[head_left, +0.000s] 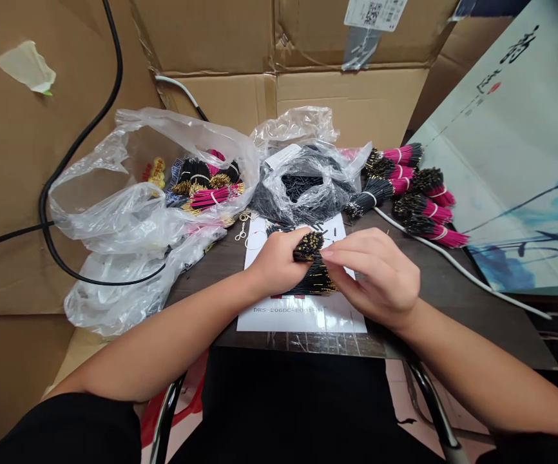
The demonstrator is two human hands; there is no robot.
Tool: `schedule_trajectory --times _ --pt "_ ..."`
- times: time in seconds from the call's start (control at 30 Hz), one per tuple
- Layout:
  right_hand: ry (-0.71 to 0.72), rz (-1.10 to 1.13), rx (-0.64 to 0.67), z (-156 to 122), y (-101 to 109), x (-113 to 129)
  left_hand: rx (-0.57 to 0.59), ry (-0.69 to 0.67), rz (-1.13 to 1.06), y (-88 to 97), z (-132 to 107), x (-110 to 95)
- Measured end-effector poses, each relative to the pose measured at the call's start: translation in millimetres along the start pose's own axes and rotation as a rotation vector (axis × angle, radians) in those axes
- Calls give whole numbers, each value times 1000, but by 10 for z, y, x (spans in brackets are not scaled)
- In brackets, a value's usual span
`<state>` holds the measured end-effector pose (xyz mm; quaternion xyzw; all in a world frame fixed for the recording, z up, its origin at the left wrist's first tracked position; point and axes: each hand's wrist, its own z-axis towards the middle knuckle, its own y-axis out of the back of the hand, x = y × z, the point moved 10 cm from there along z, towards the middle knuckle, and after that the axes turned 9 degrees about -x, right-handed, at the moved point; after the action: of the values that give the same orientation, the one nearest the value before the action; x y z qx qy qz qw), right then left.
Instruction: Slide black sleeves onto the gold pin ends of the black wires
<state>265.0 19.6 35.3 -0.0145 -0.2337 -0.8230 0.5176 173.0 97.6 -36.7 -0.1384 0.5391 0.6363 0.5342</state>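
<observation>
Black wire bundle (314,278), tipped with gold pins, sits pressed in the left hand (279,263) directly above the printed white sheet (303,317), which lies on the dark worktop (433,290). The hands are close together: the left is clamped around the bundle, while the right hand (374,277) comes in from the other side with its fingertips (330,255) at or just beside the pin ends. Whether those fingers are gripping cannot be told.

The bundle looks light, and its thin strands are likely to flex and splay when loose. Its small pins look easy to snag, so the firmest hold would be around the gathered strands, away from the tips. Its strands are too many to count.

Six pink-sleeved wire bundles (417,209), each with a white tie, lie beyond and to the right of the sheet. Two clear plastic bags sit beyond it: one, further left, holds several pink and black bundles (209,183), uncountable in the folds, and the other holds loose black pieces (298,187).
</observation>
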Motion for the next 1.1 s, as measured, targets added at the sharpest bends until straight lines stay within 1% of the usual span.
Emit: schedule_trajectory --times 0.1,0.23,0.4,0.7,0.87,1.0,1.1 --pt "5 0 15 -11 -24 -5 5 -1 26 -5 -1 10" --pt "1 7 2 1 -2 -2 12 -11 56 -16 -9 10" --pt "12 29 48 18 -29 20 17 -6 74 -14 -12 10" --pt "4 22 69 16 -53 7 19 -6 104 -12 -11 5" --pt "-5 25 105 40 -75 9 25 -8 126 -11 -9 3" --pt "4 1 118 42 -85 14 29 -6 162 -11 -15 13" --pt "26 -37 98 11 -66 18 24 7 195 0 -16 27"
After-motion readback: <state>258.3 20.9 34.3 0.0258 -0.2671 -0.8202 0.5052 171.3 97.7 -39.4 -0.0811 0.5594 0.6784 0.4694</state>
